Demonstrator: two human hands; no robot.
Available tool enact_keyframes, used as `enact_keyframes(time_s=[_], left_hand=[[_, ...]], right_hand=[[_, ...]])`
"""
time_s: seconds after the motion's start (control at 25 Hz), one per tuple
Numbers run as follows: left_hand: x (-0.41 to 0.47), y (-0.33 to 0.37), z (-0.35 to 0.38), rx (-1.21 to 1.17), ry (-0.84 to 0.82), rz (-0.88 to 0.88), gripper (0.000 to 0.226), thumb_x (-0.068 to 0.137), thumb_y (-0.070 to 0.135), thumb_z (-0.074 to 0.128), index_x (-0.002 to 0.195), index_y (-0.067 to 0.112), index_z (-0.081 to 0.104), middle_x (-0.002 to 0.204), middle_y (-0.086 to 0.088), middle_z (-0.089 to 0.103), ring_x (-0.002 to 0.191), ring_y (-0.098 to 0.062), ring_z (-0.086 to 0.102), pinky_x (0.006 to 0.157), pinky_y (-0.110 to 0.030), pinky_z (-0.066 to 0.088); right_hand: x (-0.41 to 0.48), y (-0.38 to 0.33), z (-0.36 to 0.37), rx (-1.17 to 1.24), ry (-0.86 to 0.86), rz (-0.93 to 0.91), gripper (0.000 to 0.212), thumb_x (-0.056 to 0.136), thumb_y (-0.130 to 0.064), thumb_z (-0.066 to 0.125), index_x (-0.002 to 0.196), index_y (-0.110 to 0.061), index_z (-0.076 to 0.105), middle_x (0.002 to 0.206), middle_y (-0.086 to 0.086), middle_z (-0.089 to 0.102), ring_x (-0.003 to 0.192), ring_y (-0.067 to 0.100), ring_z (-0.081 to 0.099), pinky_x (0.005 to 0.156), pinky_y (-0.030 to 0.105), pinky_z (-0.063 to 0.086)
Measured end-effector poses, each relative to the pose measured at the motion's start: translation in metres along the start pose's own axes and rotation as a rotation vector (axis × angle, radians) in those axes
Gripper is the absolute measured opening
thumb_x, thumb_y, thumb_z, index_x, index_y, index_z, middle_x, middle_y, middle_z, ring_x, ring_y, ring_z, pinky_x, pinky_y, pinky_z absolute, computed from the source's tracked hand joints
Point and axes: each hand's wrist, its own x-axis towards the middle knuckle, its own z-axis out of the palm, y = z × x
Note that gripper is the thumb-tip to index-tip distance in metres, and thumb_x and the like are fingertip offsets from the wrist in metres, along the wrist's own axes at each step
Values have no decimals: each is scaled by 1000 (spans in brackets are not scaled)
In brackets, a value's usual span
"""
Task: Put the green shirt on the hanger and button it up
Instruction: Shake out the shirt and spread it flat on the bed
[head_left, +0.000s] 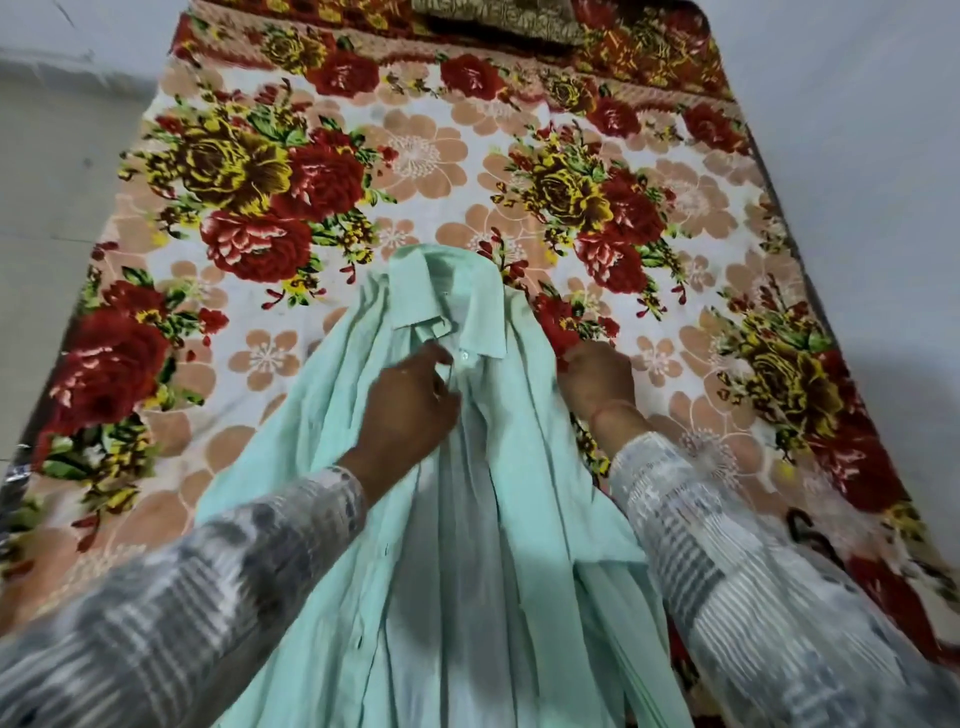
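Note:
The pale green shirt (467, 519) lies bunched lengthwise on a floral bedspread, collar (457, 296) pointing away from me. A white button (464, 356) shows just below the collar. My left hand (410, 410) rests on the shirt front, fingers pinching the placket beside that button. My right hand (597, 382) is at the shirt's right shoulder edge, fingers curled into the cloth; how firm its hold is I cannot make out. No hanger is visible; the fabric may hide it.
The bed (311, 182) with red and yellow flower print fills the view. A dark patterned pillow (498, 18) lies at the far end. Grey floor (52, 182) is on the left, a pale wall (857, 156) on the right.

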Motion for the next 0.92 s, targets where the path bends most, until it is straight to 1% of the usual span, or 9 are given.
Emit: enact_keyframes(time_s=[0.04,0.12,0.2,0.28,0.44,0.56,0.68,0.8,0.92], left_hand=[[-10,10,14,-58,-93,-121,27,82,24,84,105,19,72,82,7,74,80,-19,72,73,-30,54],[-18,22,45,-120,-214,-320,36,75,43,89,91,18,68,77,2,75,78,-22,74,75,-35,60],[-17,25,70,-105,-190,-375,48,68,53,89,90,18,62,80,-5,76,81,-28,75,78,-42,62],[-10,23,86,-117,-124,-393,47,67,43,92,92,19,60,83,-9,77,82,-32,75,79,-45,62],[-6,14,85,-441,10,-617,47,54,25,94,94,16,72,81,-14,77,74,-32,77,79,-53,67],[-8,11,80,-430,87,-640,18,75,13,88,86,4,76,69,-13,70,62,-29,67,73,-46,66],[-4,28,89,-454,52,-624,40,80,25,91,68,1,60,63,-12,56,58,-26,56,58,-38,49],[-3,37,95,-335,32,-581,37,69,29,99,80,14,67,80,-5,71,72,-28,69,64,-37,55],[-14,37,95,-179,265,-472,30,84,34,89,105,18,75,97,-2,74,91,-27,72,78,-32,53]], right_hand=[[-12,15,0,8,-92,39,19,88,-25,74,100,-12,80,103,10,76,99,30,70,89,31,55],[-25,32,8,58,-206,46,26,83,-39,83,93,-16,79,96,4,74,92,24,68,79,29,51],[-25,34,22,190,-221,-3,21,83,-38,84,81,-18,77,88,2,74,86,21,67,73,28,47],[-16,36,32,378,-203,-38,17,86,-32,82,77,-18,76,86,2,75,87,21,68,74,28,47],[23,81,14,301,32,92,29,100,-26,61,112,-5,76,119,20,75,116,39,67,97,38,52],[45,115,-7,158,125,97,28,103,-28,55,121,-10,68,129,22,69,125,45,59,99,45,50],[55,114,0,194,-50,-52,44,101,-44,61,133,-13,60,136,21,66,128,43,59,102,42,49],[59,119,4,223,-104,-158,56,88,-30,79,139,-18,60,137,17,66,128,37,61,99,34,48],[66,131,0,-66,64,-296,57,92,-29,77,141,-13,52,129,22,64,124,44,59,93,46,51]])
